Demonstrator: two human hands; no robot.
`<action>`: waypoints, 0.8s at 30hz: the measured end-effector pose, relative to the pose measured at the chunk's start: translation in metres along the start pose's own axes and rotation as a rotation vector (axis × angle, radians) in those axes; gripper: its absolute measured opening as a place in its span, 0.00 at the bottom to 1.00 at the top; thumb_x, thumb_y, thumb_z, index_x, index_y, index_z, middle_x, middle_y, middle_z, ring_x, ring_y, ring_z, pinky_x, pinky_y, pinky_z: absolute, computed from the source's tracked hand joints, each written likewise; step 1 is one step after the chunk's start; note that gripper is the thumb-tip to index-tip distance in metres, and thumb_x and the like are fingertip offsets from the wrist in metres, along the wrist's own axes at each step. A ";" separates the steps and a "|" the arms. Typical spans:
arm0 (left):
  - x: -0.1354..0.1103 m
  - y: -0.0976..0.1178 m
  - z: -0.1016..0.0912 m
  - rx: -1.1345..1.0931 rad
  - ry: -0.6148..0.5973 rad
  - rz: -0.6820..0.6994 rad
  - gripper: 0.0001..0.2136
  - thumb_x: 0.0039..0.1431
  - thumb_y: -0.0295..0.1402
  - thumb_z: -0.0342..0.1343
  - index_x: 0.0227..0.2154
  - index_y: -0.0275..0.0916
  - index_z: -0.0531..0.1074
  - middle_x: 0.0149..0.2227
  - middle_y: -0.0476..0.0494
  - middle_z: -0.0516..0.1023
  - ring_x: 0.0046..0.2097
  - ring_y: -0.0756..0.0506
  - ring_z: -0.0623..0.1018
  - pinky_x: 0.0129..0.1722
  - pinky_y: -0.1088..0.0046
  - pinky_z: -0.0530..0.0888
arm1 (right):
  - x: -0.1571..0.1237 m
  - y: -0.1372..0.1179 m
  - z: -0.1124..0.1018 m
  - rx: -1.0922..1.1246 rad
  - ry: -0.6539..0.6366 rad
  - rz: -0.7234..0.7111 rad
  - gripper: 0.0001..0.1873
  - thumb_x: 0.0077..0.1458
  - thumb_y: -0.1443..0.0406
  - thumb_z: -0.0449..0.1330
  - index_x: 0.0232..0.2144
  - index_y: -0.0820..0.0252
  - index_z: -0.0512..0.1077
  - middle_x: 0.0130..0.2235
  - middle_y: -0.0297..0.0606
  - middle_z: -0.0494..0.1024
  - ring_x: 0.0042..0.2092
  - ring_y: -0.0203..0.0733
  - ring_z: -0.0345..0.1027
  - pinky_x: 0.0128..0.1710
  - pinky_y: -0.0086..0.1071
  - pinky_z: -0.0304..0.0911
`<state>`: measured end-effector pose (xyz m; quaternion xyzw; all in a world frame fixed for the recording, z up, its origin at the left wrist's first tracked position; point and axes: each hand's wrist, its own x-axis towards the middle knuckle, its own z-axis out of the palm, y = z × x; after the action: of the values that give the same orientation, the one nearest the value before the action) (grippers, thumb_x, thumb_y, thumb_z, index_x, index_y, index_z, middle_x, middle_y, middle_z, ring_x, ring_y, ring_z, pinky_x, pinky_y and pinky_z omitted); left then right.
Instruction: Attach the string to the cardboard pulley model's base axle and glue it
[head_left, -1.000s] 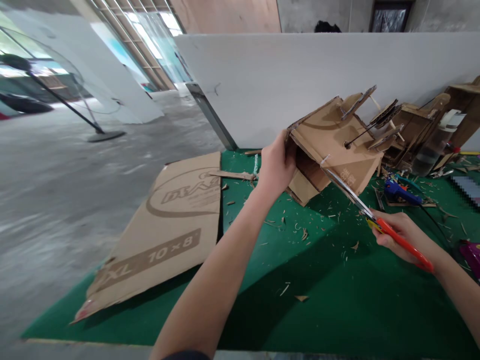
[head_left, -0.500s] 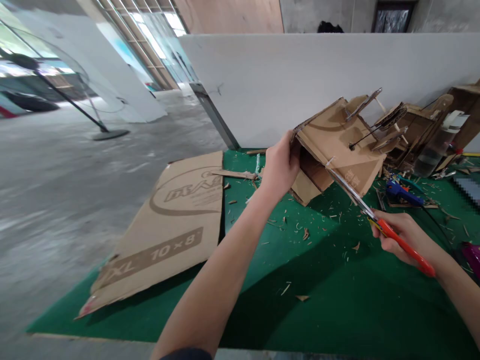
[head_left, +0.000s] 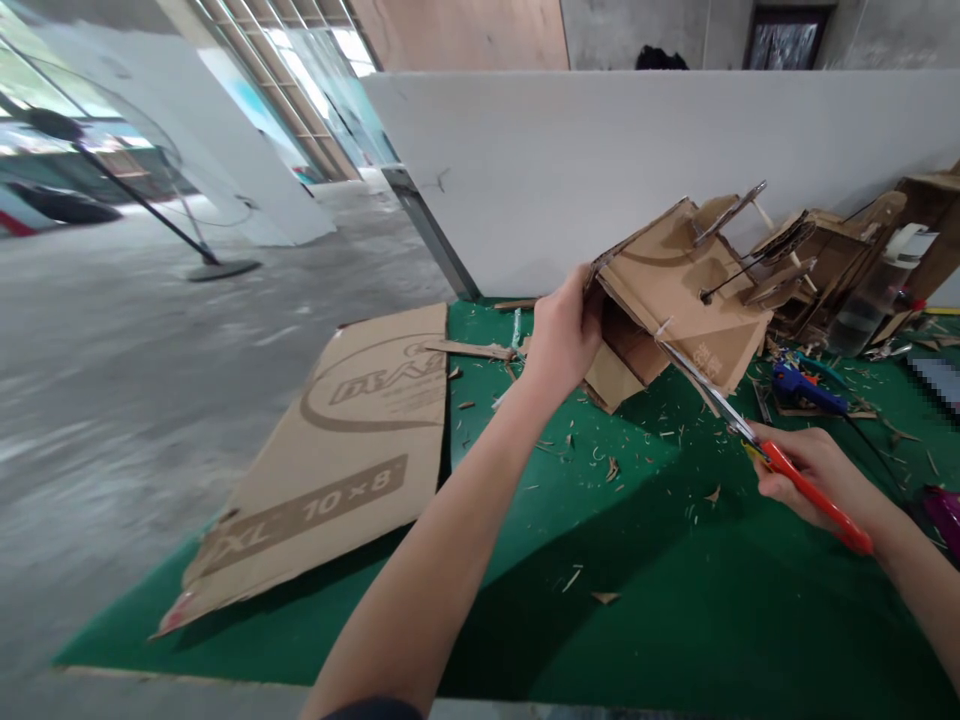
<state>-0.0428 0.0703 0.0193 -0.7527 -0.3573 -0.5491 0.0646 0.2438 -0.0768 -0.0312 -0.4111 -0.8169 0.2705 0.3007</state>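
- Cardboard box model, open-ended and tilted, hangs above a green-topped worktable, gripped at its left edge by the person's left hand, fingers partly hidden behind the wall.
- Red-handled scissors sit in the right hand, fingers wrapped around the grips; the metal blades reach up and left to the model's near edge, their tips touching the cardboard.
- A flat cardboard sheet printed "XL 10×8" lies at left, partly beneath a thin cardboard strip.
- A blue glue gun rests beyond the right hand, near a clear bottle with a white cap.
- Cardboard scraps litter the tabletop before a white panel.
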 end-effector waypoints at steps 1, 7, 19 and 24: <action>0.000 0.000 0.000 -0.001 -0.006 -0.004 0.03 0.62 0.30 0.52 0.38 0.43 0.67 0.27 0.48 0.71 0.31 0.45 0.76 0.31 0.69 0.70 | 0.000 -0.002 -0.001 0.045 -0.016 0.001 0.32 0.58 0.40 0.52 0.45 0.61 0.71 0.25 0.32 0.68 0.23 0.33 0.58 0.24 0.28 0.55; 0.000 0.002 -0.001 -0.010 -0.025 -0.015 0.04 0.61 0.30 0.53 0.39 0.43 0.68 0.28 0.48 0.72 0.33 0.44 0.78 0.33 0.69 0.72 | 0.000 -0.005 0.000 0.166 -0.054 0.002 0.34 0.53 0.36 0.52 0.41 0.60 0.70 0.33 0.40 0.75 0.29 0.38 0.68 0.27 0.30 0.63; -0.002 0.002 -0.001 0.018 -0.037 0.006 0.09 0.59 0.26 0.52 0.42 0.44 0.67 0.31 0.47 0.75 0.36 0.42 0.79 0.33 0.68 0.73 | 0.001 -0.008 0.008 0.055 -0.010 0.023 0.29 0.59 0.39 0.47 0.28 0.57 0.61 0.23 0.29 0.62 0.23 0.31 0.51 0.23 0.29 0.48; -0.002 0.004 -0.001 0.016 -0.044 0.007 0.09 0.60 0.25 0.52 0.42 0.44 0.67 0.31 0.47 0.75 0.36 0.42 0.80 0.33 0.68 0.73 | 0.000 -0.005 0.006 -0.049 0.014 -0.031 0.20 0.64 0.48 0.49 0.35 0.58 0.65 0.22 0.28 0.61 0.22 0.32 0.51 0.22 0.28 0.48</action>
<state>-0.0413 0.0659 0.0194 -0.7653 -0.3604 -0.5294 0.0648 0.2371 -0.0806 -0.0317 -0.4073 -0.8276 0.2428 0.3002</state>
